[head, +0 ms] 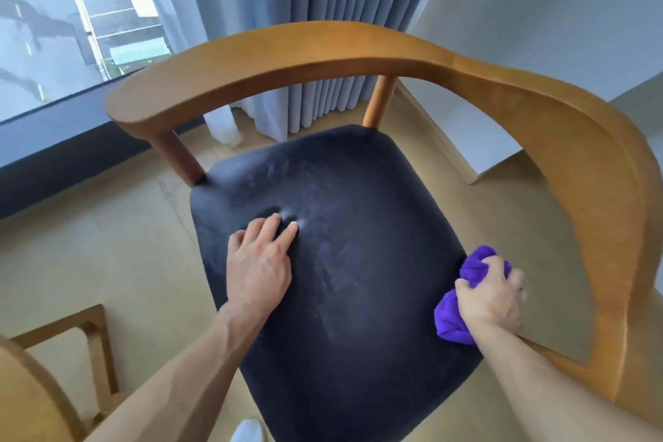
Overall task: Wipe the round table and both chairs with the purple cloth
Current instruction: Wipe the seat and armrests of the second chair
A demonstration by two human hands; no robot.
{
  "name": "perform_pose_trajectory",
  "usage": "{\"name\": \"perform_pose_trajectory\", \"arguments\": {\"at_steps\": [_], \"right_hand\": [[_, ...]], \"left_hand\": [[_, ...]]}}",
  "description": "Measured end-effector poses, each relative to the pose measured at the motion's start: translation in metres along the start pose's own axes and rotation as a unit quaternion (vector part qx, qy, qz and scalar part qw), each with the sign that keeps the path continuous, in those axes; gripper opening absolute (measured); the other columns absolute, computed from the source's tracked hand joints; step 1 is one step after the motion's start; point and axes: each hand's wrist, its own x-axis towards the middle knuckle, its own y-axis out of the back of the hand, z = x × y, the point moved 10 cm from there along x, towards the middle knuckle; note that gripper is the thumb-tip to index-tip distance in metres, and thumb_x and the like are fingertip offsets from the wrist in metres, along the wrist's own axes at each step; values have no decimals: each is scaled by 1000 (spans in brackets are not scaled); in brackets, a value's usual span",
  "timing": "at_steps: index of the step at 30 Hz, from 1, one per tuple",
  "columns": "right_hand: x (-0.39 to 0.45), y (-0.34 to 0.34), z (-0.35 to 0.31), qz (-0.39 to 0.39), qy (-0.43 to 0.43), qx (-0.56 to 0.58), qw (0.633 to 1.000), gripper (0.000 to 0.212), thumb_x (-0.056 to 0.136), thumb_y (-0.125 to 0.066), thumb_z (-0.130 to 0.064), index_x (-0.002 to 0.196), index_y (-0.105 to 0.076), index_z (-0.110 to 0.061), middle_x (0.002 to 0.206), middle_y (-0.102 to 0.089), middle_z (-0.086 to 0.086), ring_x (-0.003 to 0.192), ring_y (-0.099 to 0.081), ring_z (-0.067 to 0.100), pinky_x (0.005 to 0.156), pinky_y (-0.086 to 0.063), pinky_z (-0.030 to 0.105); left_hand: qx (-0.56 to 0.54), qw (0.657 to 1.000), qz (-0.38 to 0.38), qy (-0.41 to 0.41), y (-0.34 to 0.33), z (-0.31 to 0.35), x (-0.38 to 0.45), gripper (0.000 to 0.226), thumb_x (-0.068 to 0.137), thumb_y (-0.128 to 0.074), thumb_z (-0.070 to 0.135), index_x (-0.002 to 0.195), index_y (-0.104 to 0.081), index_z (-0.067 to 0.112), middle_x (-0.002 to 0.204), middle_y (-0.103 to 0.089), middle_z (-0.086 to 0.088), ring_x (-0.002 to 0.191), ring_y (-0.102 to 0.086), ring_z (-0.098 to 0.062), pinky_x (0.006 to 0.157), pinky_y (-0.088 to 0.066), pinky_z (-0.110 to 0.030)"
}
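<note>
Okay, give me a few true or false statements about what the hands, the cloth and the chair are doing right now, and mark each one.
1. The right hand grips the bunched purple cloth. True.
2. The left hand holds the cloth. False: it presses straight fingers on the dark seat.
3. The cloth is at the seat's right edge. True.
4. The chair has a metal frame. False: it is wooden.
5. The curtain hangs behind the chair. True.
</note>
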Motion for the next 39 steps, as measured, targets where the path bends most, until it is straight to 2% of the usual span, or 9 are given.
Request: {"name": "perform_pose_trajectory", "arguments": {"at_steps": [5, 12, 15, 18, 20, 23, 28, 33, 39], "right_hand": [[32, 3, -117, 50, 92, 28, 994, 38, 81, -66, -24, 118, -59, -18, 128, -44, 15, 116, -42, 43, 86, -46, 48], [20, 2, -292, 63, 193, 47, 978, 39, 81, -67, -29, 118, -60, -21, 129, -42, 14, 115, -44, 40, 84, -48, 45], [-49, -11, -385, 31, 345, 83, 934, 37, 79, -66, -32, 115, -59, -26, 125, -44, 8, 113, -47, 34, 79, -49, 40], [-151, -43, -448, -30, 506, 100, 856, 31, 78, -63, -23, 109, -60, -25, 122, -47, 2, 110, -45, 29, 75, -50, 35], [-188, -53, -457, -53, 556, 91, 825, 30, 79, -63, -21, 109, -59, -25, 120, -47, 1, 108, -44, 27, 70, -48, 33], [-192, -54, -447, -121, 583, 99, 798, 32, 76, -65, -23, 107, -60, -26, 112, -47, -2, 105, -45, 24, 72, -48, 33], [-202, -14, -404, -240, 550, 211, 771, 35, 69, -71, -22, 103, -66, -31, 104, -50, -7, 101, -55, 17, 87, -51, 37], [-234, 110, -393, -166, 654, 231, 701, 40, 68, -69, -28, 108, -66, -32, 107, -50, -11, 98, -55, 12, 80, -53, 37], [-254, 250, -425, 54, 698, 320, 639, 46, 73, -68, -42, 116, -66, -27, 114, -50, -3, 101, -52, 18, 77, -51, 29]], "left_hand": [[-38, 999, -7, 18, -10, 4, -16, 59, 81, -53, 7, 138, -59, 20, 146, -53, -11, 135, -48, -29, 112, -36, -43], [-90, 995, -33, 18, -9, 2, -13, 61, 78, -52, 9, 136, -61, 24, 146, -54, -5, 132, -52, -25, 113, -34, -37], [-139, 989, -35, 30, -4, -1, -11, 64, 71, -60, 4, 132, -64, 23, 144, -56, -1, 131, -55, -21, 111, -42, -36], [-267, 961, -18, 74, 10, -21, -10, 54, 75, -60, -4, 116, -68, 30, 124, -62, 22, 119, -58, -7, 101, -36, -8], [-351, 927, -13, 132, 19, -41, -16, 46, 79, -54, -9, 101, -67, 29, 107, -61, 32, 105, -60, -1, 89, -37, -2], [-396, 886, 7, 243, 22, -73, -40, 47, 83, -47, -13, 96, -79, 19, 118, -69, 16, 115, -60, -4, 105, -43, -22], [-425, 775, 157, 441, 60, -120, -72, 30, 87, -43, 10, 90, -66, 29, 91, -68, 10, 92, -65, -14, 86, -55, -43], [-420, 753, 255, 438, 130, -130, -74, 31, 95, -42, 6, 88, -55, 33, 93, -62, 6, 91, -62, -13, 80, -58, -49], [-407, 774, 318, 367, 211, -126, -56, 28, 90, -44, -1, 92, -56, 24, 95, -58, 1, 90, -59, -12, 79, -53, -42]]}}
